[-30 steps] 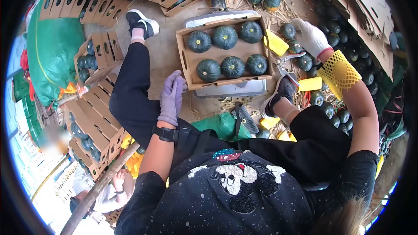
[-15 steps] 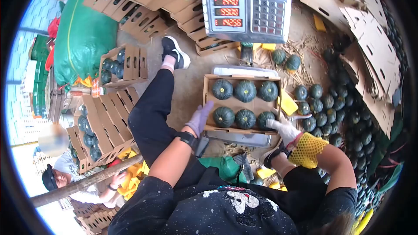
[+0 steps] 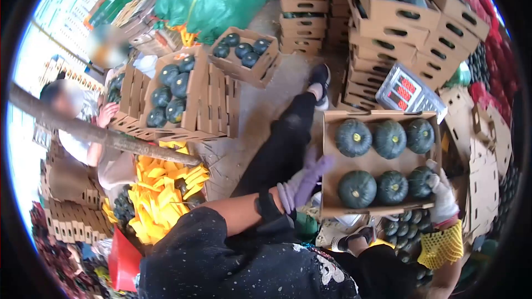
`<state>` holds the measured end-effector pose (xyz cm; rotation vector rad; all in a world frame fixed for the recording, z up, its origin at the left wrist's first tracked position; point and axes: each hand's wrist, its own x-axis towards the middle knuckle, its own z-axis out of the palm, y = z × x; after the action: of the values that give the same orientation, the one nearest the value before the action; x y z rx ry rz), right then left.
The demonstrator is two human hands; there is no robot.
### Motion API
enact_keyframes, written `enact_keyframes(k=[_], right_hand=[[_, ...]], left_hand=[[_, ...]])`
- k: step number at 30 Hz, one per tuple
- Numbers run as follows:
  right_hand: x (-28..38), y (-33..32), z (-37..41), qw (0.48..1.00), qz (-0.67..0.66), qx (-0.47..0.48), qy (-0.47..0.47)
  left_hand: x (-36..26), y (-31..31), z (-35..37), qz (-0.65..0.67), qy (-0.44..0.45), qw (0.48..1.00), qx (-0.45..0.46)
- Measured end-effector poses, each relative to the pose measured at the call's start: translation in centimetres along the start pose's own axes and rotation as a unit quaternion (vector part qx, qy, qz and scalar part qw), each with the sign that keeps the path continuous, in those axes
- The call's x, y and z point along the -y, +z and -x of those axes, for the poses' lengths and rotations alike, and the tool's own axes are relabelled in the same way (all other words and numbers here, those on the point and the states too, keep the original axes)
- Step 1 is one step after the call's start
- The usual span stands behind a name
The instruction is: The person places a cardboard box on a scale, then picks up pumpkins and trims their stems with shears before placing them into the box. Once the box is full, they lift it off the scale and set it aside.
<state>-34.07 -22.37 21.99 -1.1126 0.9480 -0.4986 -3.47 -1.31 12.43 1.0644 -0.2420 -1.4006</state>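
Observation:
A shallow cardboard box [image 3: 356, 163] with several dark green pumpkins [image 3: 360, 189] in two rows is held up in front of me. My left hand [image 3: 310, 181], in a purple glove and slightly blurred, is against the box's left side; part of its grip is hidden. On the right side, my right hand [image 3: 443, 195], in a white glove, grips the box wall, with its fingers over the edge beside a pumpkin. A yellow mesh sleeve [image 3: 441, 245] covers the right wrist. Behind the box, the scale's display [image 3: 407, 91] shows red digits.
Stacked cardboard boxes [image 3: 388, 39] rise at the back. More pumpkin-filled boxes [image 3: 191, 97] stand to the left, near a wooden pole [image 3: 105, 130] and yellow foam pieces [image 3: 158, 194]. Another person [image 3: 77, 138] sits at far left. Loose pumpkins [image 3: 407, 230] lie below the box.
The box of pumpkins has come up off the scale, with both hands at its sides. The view has swung left, bringing the filled boxes and yellow foam further into sight.

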Motion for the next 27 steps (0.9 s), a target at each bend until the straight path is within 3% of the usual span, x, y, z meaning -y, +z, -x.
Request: enact_keyframes(k=[2,3,5,7,10,11,13,16,17,18,19,20,23,25,27], right_hand=[[4.7,1.1,0.2,0.998,0.038,0.037,-0.015],[6.7,1.8,0.4,0.997,0.059,0.043,-0.026],[9.2,2.1,-0.5,0.988,0.141,0.042,-0.046],[11.1,6.9,-0.1,0.990,0.112,0.079,-0.029],[11.2,10.9,-1.0,0.985,0.112,0.125,-0.027],[10.7,11.7,-1.7,0.983,0.096,0.144,-0.059],[9.5,15.1,-2.9,0.975,0.016,0.196,-0.106],[7.7,20.7,-4.3,0.959,-0.072,0.233,-0.147],[7.9,21.5,-3.2,0.954,-0.094,0.264,-0.107],[8.5,22.9,-1.5,0.947,-0.113,0.294,-0.066],[7.7,23.5,-1.1,0.966,-0.104,0.225,-0.078],[7.5,24.3,0.0,0.972,-0.108,0.187,-0.092],[6.0,22.5,3.2,0.972,-0.067,0.188,-0.127],[4.6,20.4,5.6,0.973,-0.034,0.177,-0.142],[3.2,18.3,8.5,0.979,0.023,0.131,-0.156]], left_hand=[[-1.8,1.8,1.9,-0.029,0.141,0.989,0.044],[0.0,-0.4,1.3,-0.015,0.065,0.994,0.089],[-3.1,0.6,4.6,0.021,0.003,0.998,0.054],[-5.7,0.9,8.0,0.075,0.019,0.996,0.053],[-3.4,-2.5,9.1,0.194,0.114,0.973,0.058],[-1.3,-5.4,8.6,0.135,0.127,0.983,0.001],[-8.5,-4.5,14.9,0.328,0.042,0.938,0.107],[-9.4,-8.3,16.7,0.300,0.174,0.935,0.073],[-10.1,-8.9,17.5,0.295,0.177,0.936,0.072],[-11.1,-9.3,18.3,0.296,0.241,0.923,0.051],[-12.1,-9.7,18.9,0.297,0.304,0.904,0.030],[-13.1,-10.5,19.3,0.295,0.308,0.904,0.033],[-16.0,-14.4,18.9,0.310,0.377,0.873,0.002],[-18.0,-18.2,17.6,0.246,0.449,0.851,-0.113],[-19.0,-23.8,15.2,0.256,0.439,0.848,-0.152]])
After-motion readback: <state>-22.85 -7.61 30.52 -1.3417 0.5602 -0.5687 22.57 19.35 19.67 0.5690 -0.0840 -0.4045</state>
